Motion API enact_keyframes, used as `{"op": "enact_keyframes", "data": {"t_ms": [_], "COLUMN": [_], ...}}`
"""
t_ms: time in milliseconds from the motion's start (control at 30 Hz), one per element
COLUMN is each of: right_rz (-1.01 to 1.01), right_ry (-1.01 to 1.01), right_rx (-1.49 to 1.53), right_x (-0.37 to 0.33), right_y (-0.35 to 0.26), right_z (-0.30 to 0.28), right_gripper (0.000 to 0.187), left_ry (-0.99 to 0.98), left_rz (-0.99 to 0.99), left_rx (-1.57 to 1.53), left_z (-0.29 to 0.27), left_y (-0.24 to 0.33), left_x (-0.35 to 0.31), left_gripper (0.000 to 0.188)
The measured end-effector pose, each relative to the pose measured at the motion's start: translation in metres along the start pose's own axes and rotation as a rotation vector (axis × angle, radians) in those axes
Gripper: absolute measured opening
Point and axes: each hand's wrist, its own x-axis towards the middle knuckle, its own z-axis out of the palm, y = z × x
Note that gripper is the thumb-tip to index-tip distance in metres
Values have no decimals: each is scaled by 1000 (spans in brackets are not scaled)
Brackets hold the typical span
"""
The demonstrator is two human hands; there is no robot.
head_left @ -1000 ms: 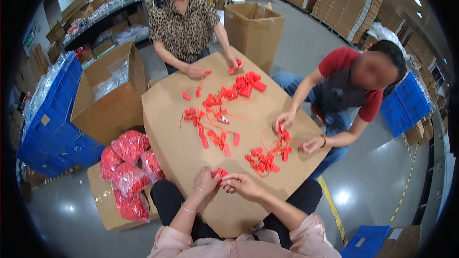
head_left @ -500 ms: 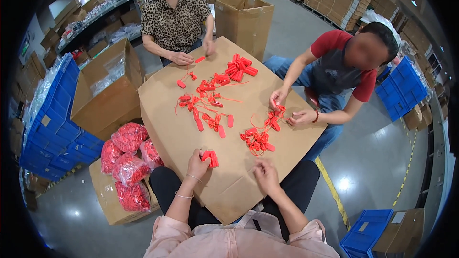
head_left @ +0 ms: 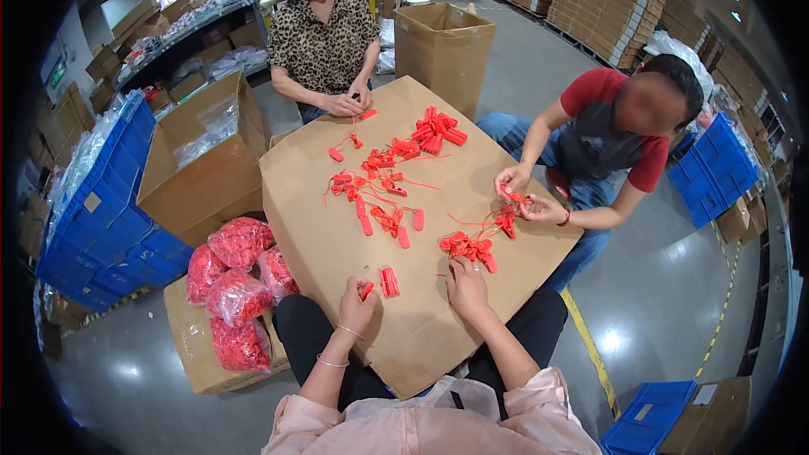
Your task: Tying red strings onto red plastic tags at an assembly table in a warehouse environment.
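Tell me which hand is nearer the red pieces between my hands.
Left: your left hand is just left of the red pieces; your right hand is farther off, to their right.

Over on the left, big blue crates [head_left: 109,194] crowd up beside an open carton [head_left: 198,190], clear plastic bags [head_left: 206,136] lying inside it! Straight back stands a tall box [head_left: 442,55], flaps up, and behind it to the right, a towering cardboard stack [head_left: 602,4]. Yellow-and-black tape [head_left: 590,350] cuts across the shiny grey floor [head_left: 657,303], with another blue crate [head_left: 645,421] low on the right!
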Motion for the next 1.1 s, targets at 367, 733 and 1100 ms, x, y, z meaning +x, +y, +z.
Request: {"op": "enact_keyframes", "data": {"t_ms": [367,733,1100], "right_rz": [-185,-217,115], "right_ry": [-27,-205,57], "right_rx": [576,751,389], "right_x": [-87,-118,-14], "right_y": [-30,-44,-2], "right_z": [-11,-24,-25], "right_gripper": [27,19,11], "left_ry": [-256,-331,-358], "left_rz": [73,24,41], "left_rx": [-36,281,505], "left_z": [47,82,108], "left_y": [43,57,56], "left_x": [-7,1,24], "left_gripper": [20,27,23]}}
